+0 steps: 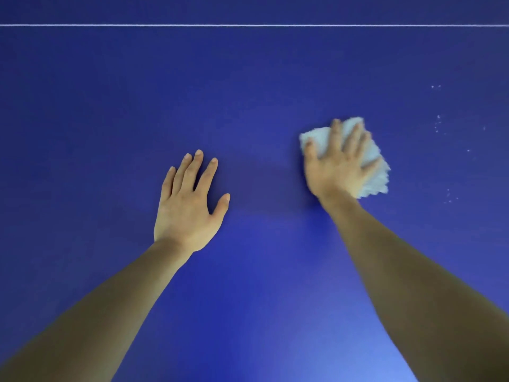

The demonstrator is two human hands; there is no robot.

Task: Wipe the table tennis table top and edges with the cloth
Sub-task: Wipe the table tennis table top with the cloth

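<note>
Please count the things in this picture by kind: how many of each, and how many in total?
Hands: 2, the left hand and the right hand
Cloth: 1
Table: 1
White line on the table: 1
Total: 5

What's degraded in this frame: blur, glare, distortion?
Head view: right hand and cloth are motion-blurred; left hand, flat on the table top, is sharp; soft glare lightens the blue at bottom centre; the white line dips slightly toward the right edge.
</note>
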